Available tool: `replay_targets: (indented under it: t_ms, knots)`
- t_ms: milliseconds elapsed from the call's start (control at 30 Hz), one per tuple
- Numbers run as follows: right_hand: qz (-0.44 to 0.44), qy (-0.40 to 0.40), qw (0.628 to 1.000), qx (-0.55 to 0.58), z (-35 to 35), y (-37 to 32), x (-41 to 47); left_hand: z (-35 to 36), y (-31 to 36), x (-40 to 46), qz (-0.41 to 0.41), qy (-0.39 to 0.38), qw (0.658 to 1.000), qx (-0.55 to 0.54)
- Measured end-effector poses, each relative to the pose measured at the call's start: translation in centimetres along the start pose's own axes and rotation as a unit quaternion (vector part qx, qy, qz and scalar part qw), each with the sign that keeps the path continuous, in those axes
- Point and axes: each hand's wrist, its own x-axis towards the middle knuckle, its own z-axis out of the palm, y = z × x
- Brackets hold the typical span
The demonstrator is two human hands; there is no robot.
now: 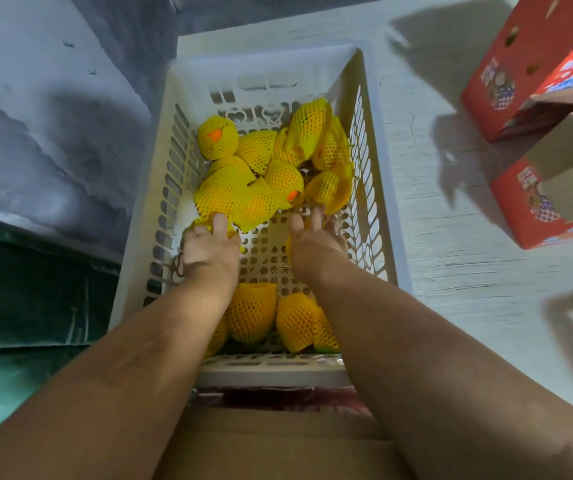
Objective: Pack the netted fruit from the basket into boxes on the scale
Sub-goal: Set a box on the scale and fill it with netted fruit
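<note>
Both my hands reaching down into white basket [378,174]. My left hand [209,251] curling fingers round netted fruit [214,225] near basket's left wall, gripping it. My right hand [316,240] covering another fruit [288,242]; fingers reaching toward far pile [271,161]; hold unclear, cannot tell. More netted fruit [254,317] lying under my forearms. Red boxes [534,109] sitting well apart at upper right. Brown cardboard [271,445] lying at near edge.
</note>
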Motion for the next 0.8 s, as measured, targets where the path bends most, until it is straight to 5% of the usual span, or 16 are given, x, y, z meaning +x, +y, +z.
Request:
replay_targets:
  t_ms: [267, 533, 800]
  knots:
    - [-0.013, 0.003, 1.0, 0.004, -0.4, -0.3, 0.1, 0.6, 0.8, 0.6, 0.016, 0.073, 0.988, 0.136]
    - [-0.015, -0.018, 1.0, -0.016, -0.4, -0.2, 0.0, 0.3, -0.3, 1.2, 0.003, 0.009, 0.997, 0.075]
    - [-0.01, -0.014, 1.0, -0.018, -0.7, -0.1, 0.7, -0.3, -1.2, 0.5, 0.039, 0.038, 0.998, -0.01]
